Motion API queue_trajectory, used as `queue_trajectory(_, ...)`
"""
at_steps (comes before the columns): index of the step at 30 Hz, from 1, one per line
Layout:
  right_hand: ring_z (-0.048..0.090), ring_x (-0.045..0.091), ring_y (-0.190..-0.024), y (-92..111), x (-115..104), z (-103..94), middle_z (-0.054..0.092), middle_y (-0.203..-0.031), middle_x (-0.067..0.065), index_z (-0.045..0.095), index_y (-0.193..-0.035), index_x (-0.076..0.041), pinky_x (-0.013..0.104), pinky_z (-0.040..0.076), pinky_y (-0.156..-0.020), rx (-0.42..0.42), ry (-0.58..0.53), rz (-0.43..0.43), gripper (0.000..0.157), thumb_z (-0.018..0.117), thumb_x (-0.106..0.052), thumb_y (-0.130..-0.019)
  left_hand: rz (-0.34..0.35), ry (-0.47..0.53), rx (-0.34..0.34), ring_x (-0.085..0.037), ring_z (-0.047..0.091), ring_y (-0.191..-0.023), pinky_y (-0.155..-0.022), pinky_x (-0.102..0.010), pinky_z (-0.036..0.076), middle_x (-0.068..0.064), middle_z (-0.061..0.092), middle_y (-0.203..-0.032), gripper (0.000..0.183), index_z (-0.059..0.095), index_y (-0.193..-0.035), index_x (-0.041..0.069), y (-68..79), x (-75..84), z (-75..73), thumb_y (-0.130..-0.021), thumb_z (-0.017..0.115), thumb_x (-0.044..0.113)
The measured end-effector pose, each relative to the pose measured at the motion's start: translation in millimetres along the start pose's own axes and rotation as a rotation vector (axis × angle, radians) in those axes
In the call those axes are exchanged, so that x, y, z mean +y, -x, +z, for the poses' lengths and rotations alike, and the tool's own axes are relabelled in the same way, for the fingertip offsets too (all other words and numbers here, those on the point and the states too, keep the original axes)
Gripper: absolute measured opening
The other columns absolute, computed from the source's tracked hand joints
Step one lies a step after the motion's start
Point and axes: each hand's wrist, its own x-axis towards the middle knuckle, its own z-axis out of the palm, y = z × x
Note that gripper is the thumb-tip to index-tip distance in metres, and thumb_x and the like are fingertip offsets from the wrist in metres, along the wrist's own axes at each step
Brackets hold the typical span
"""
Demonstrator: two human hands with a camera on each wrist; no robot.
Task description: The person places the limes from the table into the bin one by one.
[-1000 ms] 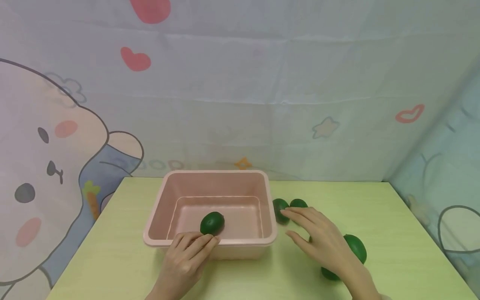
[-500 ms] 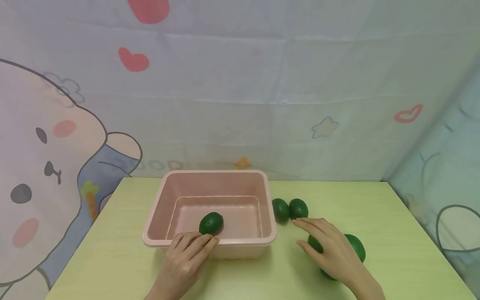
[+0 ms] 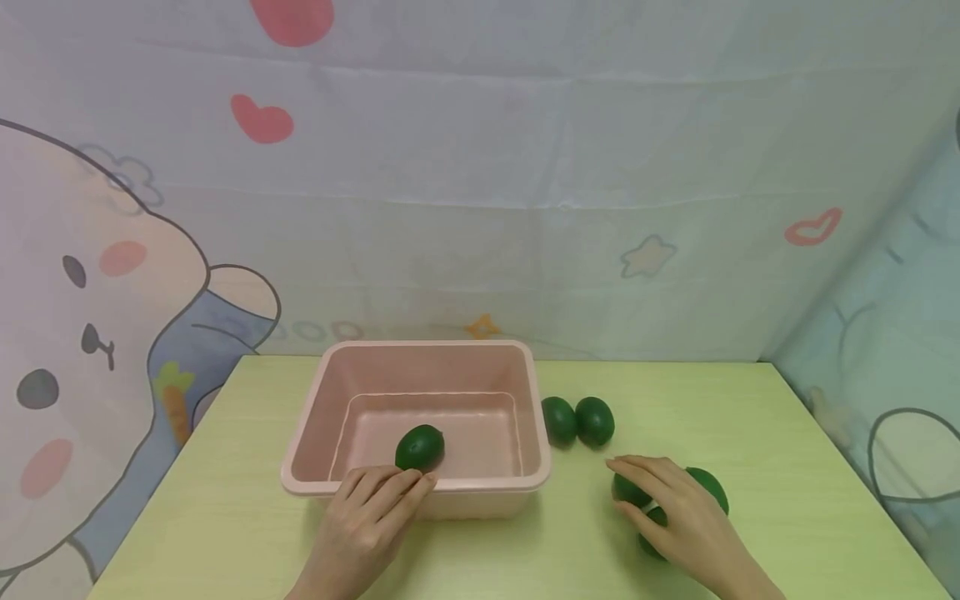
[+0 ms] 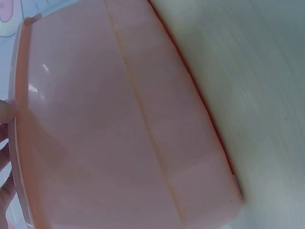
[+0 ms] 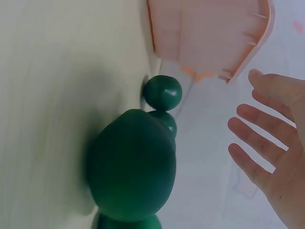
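My left hand (image 3: 371, 517) grips the front rim of a pink plastic bin (image 3: 438, 367), fingers bent over the edge. In the left wrist view its fingertips show at the rim of the bin (image 4: 90, 119). A dark green oval fruit (image 3: 420, 447) lies inside, close behind those fingers. My right hand (image 3: 678, 508) hovers over more such fruits at the right, partly hiding a near-left one (image 3: 628, 490), a front one (image 3: 651, 542) and a right one (image 3: 711, 485). From the right wrist, the hand (image 5: 276, 129) has spread fingers, apart from a large-looking green fruit (image 5: 133, 167).
Two more green fruits, one (image 3: 558, 421) beside the bin's right wall and another (image 3: 595, 422) against it, sit toward the back of the pale yellow-green table (image 3: 780, 433). A printed cloth backdrop (image 3: 450, 167) hangs behind the table's back edge.
My right hand has moved right and toward me, from the two fruits beside the bin to over the group at the front right. My left hand stays at the rim.
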Motion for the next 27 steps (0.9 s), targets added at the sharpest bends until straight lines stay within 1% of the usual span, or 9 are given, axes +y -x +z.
queue_trajectory(5, 0.059, 0.007, -0.101, 6.3, 3.5, -0.8, 0.064, -0.119, -0.011, 0.062, -0.125, -0.026, 0.007, 0.038, -0.092, -0.014, 0.000, 0.020, 0.063, 0.085, -0.016, -0.067, 0.007, -0.001, 0.004, -0.021, 0.062, -0.076, -0.068, -0.031, 0.048, -0.005, 0.073, -0.085, 0.029, 0.075, -0.093, 0.006, 0.1, -0.7, -0.8, -0.100, 0.048, 0.013)
queue_trajectory(7, 0.060, 0.008, -0.102, 9.3, 5.4, -1.2, 0.064, -0.118, -0.011, 0.062, -0.125, -0.026, 0.008, 0.039, -0.093, -0.020, 0.008, 0.028, 0.063, 0.085, -0.016, -0.067, 0.012, -0.004, 0.006, -0.021, 0.063, -0.076, -0.068, -0.031, 0.048, -0.005, 0.073, -0.085, 0.028, 0.075, -0.093, 0.006, 0.1, -0.7, -0.7, -0.100, 0.049, 0.012)
queue_trajectory(10, 0.061, 0.010, -0.102, 14.7, 8.8, -2.3, 0.064, -0.118, -0.011, 0.063, -0.124, -0.025, 0.015, 0.045, -0.089, -0.040, 0.035, 0.047, 0.063, 0.086, -0.017, -0.067, 0.021, -0.006, 0.010, -0.022, 0.062, -0.076, -0.068, -0.031, 0.048, -0.004, 0.073, -0.085, 0.028, 0.076, -0.093, 0.006, 0.7, -0.7, -0.1, -0.100, 0.049, 0.012)
queue_trajectory(12, 0.061, 0.011, -0.102, 19.0, 11.6, -3.3, 0.064, -0.117, -0.011, 0.064, -0.123, -0.024, 0.016, 0.046, -0.087, -0.049, 0.054, 0.052, 0.062, 0.086, -0.018, -0.066, 0.019, -0.006, 0.006, -0.022, 0.062, -0.077, -0.069, -0.031, 0.048, -0.004, 0.073, -0.085, 0.028, 0.076, -0.093, 0.006, 1.3, -0.5, 0.3, -0.100, 0.049, 0.012)
queue_trajectory(17, 0.061, 0.010, -0.101, 28.4, 20.2, -4.7, 0.064, -0.116, -0.011, 0.064, -0.122, -0.023, 0.009, 0.042, -0.088, -0.054, 0.061, 0.047, 0.063, 0.087, -0.017, -0.063, 0.018, -0.009, 0.001, -0.022, 0.063, -0.077, -0.069, -0.031, 0.048, -0.004, 0.073, -0.085, 0.028, 0.076, -0.094, 0.006, 1.5, -0.7, 0.3, -0.100, 0.049, 0.012)
queue_trajectory(23, 0.061, 0.011, -0.098, 34.4, 26.1, -4.7, 0.065, -0.114, -0.010, 0.064, -0.122, -0.023, 0.011, 0.044, -0.084, -0.073, 0.075, 0.072, 0.065, 0.088, -0.019, -0.062, 0.019, -0.011, 0.005, -0.022, 0.062, -0.076, -0.068, -0.030, 0.048, -0.004, 0.073, -0.084, 0.028, 0.076, -0.093, 0.006, 0.2, -1.0, -0.3, -0.100, 0.049, 0.012)
queue_trajectory(27, 0.061, 0.011, -0.097, 38.7, 29.4, -4.6, 0.066, -0.113, -0.010, 0.065, -0.121, -0.023, 0.008, 0.041, -0.084, -0.072, 0.066, 0.082, 0.064, 0.089, -0.019, -0.061, 0.015, -0.006, 0.009, -0.022, 0.062, -0.076, -0.068, -0.031, 0.048, -0.004, 0.073, -0.084, 0.029, 0.076, -0.092, 0.006, -0.7, -0.6, -0.4, -0.100, 0.048, 0.012)
